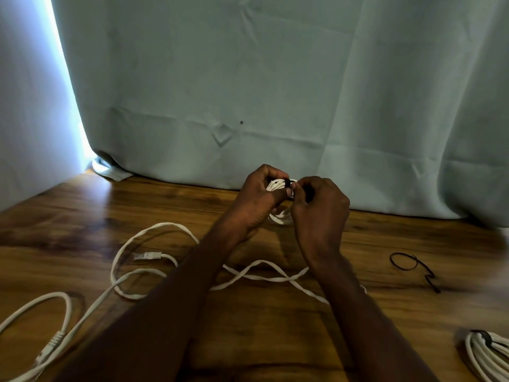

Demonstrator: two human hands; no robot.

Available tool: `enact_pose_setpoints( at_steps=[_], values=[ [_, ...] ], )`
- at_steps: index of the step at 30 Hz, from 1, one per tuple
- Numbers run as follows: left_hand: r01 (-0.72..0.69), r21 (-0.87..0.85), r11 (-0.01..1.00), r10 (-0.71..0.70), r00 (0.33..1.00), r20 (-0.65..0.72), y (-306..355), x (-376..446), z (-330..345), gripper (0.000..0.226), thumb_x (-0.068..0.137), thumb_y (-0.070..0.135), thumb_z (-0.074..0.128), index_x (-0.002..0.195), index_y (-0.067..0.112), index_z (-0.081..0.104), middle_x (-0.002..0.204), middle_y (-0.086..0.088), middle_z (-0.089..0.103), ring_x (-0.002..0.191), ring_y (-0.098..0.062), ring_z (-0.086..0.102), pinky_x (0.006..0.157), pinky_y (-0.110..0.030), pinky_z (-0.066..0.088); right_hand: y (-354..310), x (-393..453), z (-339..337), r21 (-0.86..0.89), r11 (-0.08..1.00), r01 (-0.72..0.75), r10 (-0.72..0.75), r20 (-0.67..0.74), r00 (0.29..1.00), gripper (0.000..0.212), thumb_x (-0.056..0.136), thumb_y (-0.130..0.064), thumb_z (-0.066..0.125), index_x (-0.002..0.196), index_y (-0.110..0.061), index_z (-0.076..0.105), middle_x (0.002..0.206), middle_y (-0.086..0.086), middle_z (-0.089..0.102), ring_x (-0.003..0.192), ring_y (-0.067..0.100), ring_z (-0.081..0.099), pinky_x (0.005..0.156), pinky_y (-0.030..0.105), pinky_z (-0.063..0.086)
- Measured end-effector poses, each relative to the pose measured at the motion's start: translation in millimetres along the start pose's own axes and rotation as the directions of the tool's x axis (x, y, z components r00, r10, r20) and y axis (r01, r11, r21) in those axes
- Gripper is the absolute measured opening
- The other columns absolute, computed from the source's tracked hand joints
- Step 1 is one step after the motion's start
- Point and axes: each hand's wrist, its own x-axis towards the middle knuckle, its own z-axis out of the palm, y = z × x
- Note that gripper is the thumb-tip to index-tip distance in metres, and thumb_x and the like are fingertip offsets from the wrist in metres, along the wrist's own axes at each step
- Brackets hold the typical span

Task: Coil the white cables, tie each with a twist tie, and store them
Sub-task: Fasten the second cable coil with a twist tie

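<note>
A pale blue-green curtain hangs behind a wood-grain desk, with a bright strip of daylight showing at the curtain's left edge. No container appears on the desk and no writing or brand mark can be read on anything in view.

Both bare forearms reach forward from the lower edge of the view and meet above the far side of the desk, just in front of the curtain's hem. The left hand curls its fingers round a small coiled white cable, thumb pressed across the top of the bundle, where a plug end pokes out. The right hand closes in from the other side, its fingertips pinching a black twist tie that wraps the top of the same coil. The lower loops of the coil hang between the two hands, clear of the desk.

A loose white cable sprawls in open loops across the desk beneath the arms, one plug lying inside a loop and another plug near the lower left corner. A spare black twist tie lies bent on the desk to the right, well apart from the hands. At the lower right corner sits a tied cable bundle, a dark tie across its top, partly cut off by the edge of the view.
</note>
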Motion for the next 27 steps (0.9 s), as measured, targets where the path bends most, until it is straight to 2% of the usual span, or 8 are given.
enact_pose_setpoints(
  at_steps=[2,6,8,11,13,18,22,27],
  values=[
    [-0.001,0.003,1.000,0.000,0.999,0.038,0.1,1.0,-1.1,0.026,0.086,0.008,0.078,0.108,0.013,0.065,0.111,-0.015,0.071,0.076,-0.013,0.064,0.056,-0.029,0.047,1.8,1.4,-0.4,-0.012,1.000,0.026,-0.026,0.000,1.000,0.007,0.094,-0.008,0.071,0.097,-0.010,0.076,0.094,0.006,0.071,0.080,0.014,0.062,0.066,0.007,0.031],
    [0.019,0.014,1.000,-0.021,0.994,0.110,-2.6,-1.5,-0.4,0.025,0.090,0.003,0.073,0.111,0.012,0.062,0.111,-0.013,0.073,0.090,-0.020,0.066,0.055,-0.024,0.047,6.4,2.0,-3.4,-0.028,0.993,0.111,-0.110,0.042,0.993,0.016,0.082,0.006,0.070,0.087,-0.009,0.071,0.085,0.005,0.063,0.074,0.018,0.056,0.059,0.015,0.029],
    [0.026,0.017,1.000,-0.028,0.994,0.106,-4.6,-1.7,-1.4,0.025,0.090,0.003,0.073,0.111,0.012,0.063,0.114,-0.017,0.070,0.089,-0.019,0.065,0.055,-0.024,0.047,7.7,1.5,-3.7,-0.027,0.992,0.123,-0.121,0.058,0.991,0.019,0.081,0.007,0.069,0.087,-0.010,0.071,0.084,0.003,0.062,0.073,0.015,0.053,0.060,0.009,0.028],
    [0.041,-0.028,0.999,-0.039,0.997,0.070,-1.9,-0.2,-2.6,0.025,0.091,0.001,0.073,0.113,0.008,0.063,0.110,-0.017,0.070,0.079,-0.011,0.065,0.054,-0.024,0.046,5.4,1.4,-2.3,0.032,0.997,0.070,-0.071,0.030,0.997,0.011,0.091,-0.003,0.071,0.094,-0.013,0.075,0.089,0.002,0.069,0.078,0.013,0.060,0.066,0.002,0.033],
    [0.037,-0.056,0.998,-0.036,0.999,0.029,-0.2,0.7,-2.9,0.027,0.091,0.005,0.074,0.115,0.004,0.063,0.105,-0.013,0.069,0.066,-0.003,0.063,0.054,-0.025,0.046,0.8,0.9,-1.2,0.086,0.996,-0.008,0.006,0.020,1.000,0.010,0.095,-0.014,0.072,0.103,-0.014,0.078,0.096,0.001,0.074,0.085,0.011,0.067,0.073,0.005,0.038],
    [0.032,-0.027,0.999,-0.032,0.999,0.022,-0.4,0.7,-6.4,0.028,0.089,0.001,0.075,0.114,0.003,0.061,0.103,-0.012,0.065,0.060,-0.002,0.059,0.053,-0.025,0.046,-1.5,-0.9,-0.9,0.152,0.979,-0.136,0.132,0.034,0.991,0.010,0.091,-0.016,0.075,0.100,-0.015,0.080,0.093,-0.003,0.077,0.081,0.005,0.067,0.065,-0.003,0.038],
    [0.015,0.030,0.999,-0.018,0.996,0.083,-0.1,-0.5,-4.2,0.024,0.091,-0.001,0.071,0.112,0.006,0.060,0.103,-0.011,0.063,0.071,-0.008,0.061,0.053,-0.025,0.048,3.1,0.7,-3.3,0.064,0.998,-0.001,-0.001,0.030,1.000,0.009,0.091,-0.011,0.070,0.095,-0.013,0.079,0.088,0.002,0.074,0.077,0.011,0.064,0.067,0.010,0.044],
    [-0.005,0.096,0.995,-0.005,0.995,0.100,-0.6,-4.0,-8.5,0.021,0.094,0.001,0.068,0.111,0.009,0.059,0.103,-0.007,0.065,0.077,-0.013,0.061,0.054,-0.024,0.049,5.5,1.2,-3.5,0.032,0.993,0.117,-0.120,0.109,0.987,0.009,0.093,-0.008,0.069,0.097,-0.011,0.077,0.091,0.005,0.073,0.077,0.013,0.061,0.066,0.017,0.039]
  ],
)
